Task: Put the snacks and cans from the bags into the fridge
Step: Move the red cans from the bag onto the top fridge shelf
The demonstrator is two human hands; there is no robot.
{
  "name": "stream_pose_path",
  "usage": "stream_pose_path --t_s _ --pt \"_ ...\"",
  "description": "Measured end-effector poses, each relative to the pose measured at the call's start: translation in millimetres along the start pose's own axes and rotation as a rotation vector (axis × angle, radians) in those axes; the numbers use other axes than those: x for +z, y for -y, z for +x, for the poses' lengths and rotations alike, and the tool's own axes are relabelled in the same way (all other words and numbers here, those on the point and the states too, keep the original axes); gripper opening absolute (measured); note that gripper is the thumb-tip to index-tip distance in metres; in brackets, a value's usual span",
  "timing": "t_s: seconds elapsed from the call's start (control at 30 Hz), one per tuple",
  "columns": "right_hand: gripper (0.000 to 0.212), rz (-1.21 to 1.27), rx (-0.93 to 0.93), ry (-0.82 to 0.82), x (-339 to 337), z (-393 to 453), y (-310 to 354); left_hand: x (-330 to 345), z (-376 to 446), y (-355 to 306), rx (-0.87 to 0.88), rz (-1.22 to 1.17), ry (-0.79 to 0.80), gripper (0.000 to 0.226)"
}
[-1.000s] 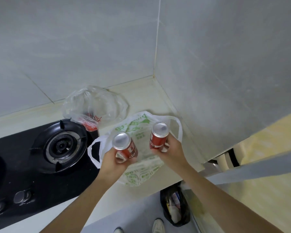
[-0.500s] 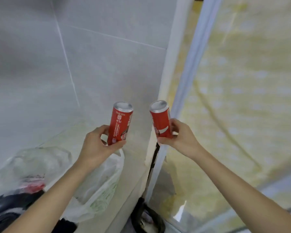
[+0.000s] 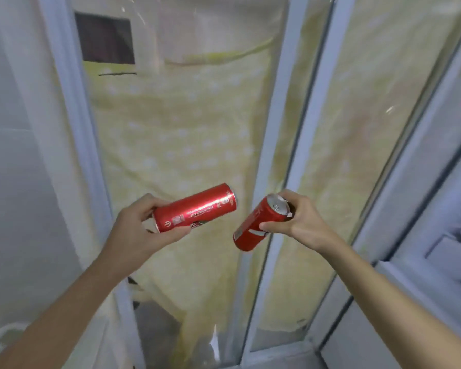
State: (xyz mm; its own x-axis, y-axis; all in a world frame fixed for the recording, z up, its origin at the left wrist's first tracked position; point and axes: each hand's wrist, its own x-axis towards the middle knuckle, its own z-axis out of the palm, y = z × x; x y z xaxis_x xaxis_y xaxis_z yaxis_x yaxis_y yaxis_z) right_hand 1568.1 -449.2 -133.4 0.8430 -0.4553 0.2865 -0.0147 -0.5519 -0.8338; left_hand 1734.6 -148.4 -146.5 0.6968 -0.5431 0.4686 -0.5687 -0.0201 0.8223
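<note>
Straight ahead stands a glass sliding door [image 3: 186, 145] in a pale frame [image 3: 274, 145], with a yellow dotted cloth [image 3: 171, 123] behind the panes. Before it, the left hand [image 3: 136, 230] grips one red can [image 3: 194, 207] lying nearly level, and the right hand [image 3: 296, 219] grips another red can [image 3: 253, 227], tilted top-up, well apart.

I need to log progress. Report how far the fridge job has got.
Done: two red cans are out of the bags. In hand: the left hand grips one can lying sideways, and the right hand grips the other can, tilted. Left: no fridge or bags show here, only a glass door with yellow cloth behind, so neither can is stored yet.
</note>
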Motion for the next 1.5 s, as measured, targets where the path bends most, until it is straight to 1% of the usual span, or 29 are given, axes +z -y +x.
stream_pose_path --t_s 0.07,0.17,0.4,0.53,0.7,0.77,0.87,1.0,1.2,1.27,1.37,1.5 --pt "0.046 0.015 0.049 -0.081 -34.5 -13.8 -10.8 40.0 25.2 -14.0 0.028 -0.057 0.068 0.049" --pt "0.044 0.030 0.100 -0.208 -83.4 -31.8 -26.2 107.0 61.8 -37.6 0.058 -0.155 0.171 0.034" --pt "0.040 0.051 0.153 -0.510 -204.1 -57.4 -58.8 284.8 139.5 -107.7 0.122 -0.348 0.401 0.025" --pt "0.042 0.023 0.174 -0.688 -275.7 -62.9 -69.4 380.8 175.8 -152.3 0.181 -0.423 0.519 0.035" --pt "0.044 -0.064 0.189 -0.914 -365.1 -58.5 -81.1 497.0 210.7 -208.4 0.237 -0.500 0.626 0.044" --pt "0.045 -0.103 0.171 -1.018 -398.0 -53.3 -86.9 541.4 225.1 -229.9 0.268 -0.509 0.662 0.052" --pt "0.047 -0.140 0.169 -1.161 -447.0 -41.3 -102.0 604.3 248.2 -260.2 0.317 -0.526 0.700 0.061" --pt "0.055 -0.220 0.192 -1.320 -512.3 -23.9 -128.2 680.6 280.5 -292.6 0.347 -0.566 0.719 0.053" --pt "0.052 -0.254 0.213 -1.496 -599.1 11.4 -153.3 779.1 330.3 -330.7 0.385 -0.635 0.771 0.042" --pt "0.053 -0.243 0.214 -1.531 -625.2 22.2 -163.0 811.5 341.5 -341.2 0.410 -0.633 0.742 0.045" --pt "0.050 -0.230 0.230 -1.571 -658.1 34.8 -182.0 855.5 350.8 -352.6 0.453 -0.542 0.663 0.052" --pt "0.040 -0.193 0.217 -1.608 -695.2 46.0 -215.4 911.2 358.7 -363.1 0.411 -0.578 0.667 0.071"
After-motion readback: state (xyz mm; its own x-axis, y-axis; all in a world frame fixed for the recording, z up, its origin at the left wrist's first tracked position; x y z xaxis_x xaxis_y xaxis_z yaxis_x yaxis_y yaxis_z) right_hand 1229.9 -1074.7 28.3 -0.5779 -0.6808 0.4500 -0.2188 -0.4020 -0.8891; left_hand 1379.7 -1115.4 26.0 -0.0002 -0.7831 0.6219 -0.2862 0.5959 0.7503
